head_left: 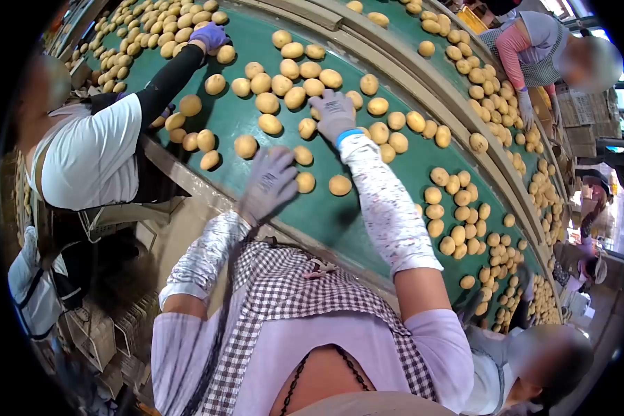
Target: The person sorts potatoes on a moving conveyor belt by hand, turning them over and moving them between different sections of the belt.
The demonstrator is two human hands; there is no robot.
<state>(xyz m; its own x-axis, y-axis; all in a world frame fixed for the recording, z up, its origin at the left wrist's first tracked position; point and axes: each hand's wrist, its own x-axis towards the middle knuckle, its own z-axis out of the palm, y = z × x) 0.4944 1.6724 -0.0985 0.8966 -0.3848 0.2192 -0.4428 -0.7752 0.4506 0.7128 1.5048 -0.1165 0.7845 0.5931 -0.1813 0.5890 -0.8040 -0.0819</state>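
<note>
Potatoes (340,185) were being reached for, left hand (267,182) and right hand (334,114) held open; finger closure was judged necessary for gripping.

Potatoes (281,85) lie on the near belt (340,225) and, behind the rail (395,59), the far belt (403,28).

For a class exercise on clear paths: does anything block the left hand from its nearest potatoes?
Nothing visible does: the potatoes lie close beside the gloved left hand on the green conveyor belt.
</note>
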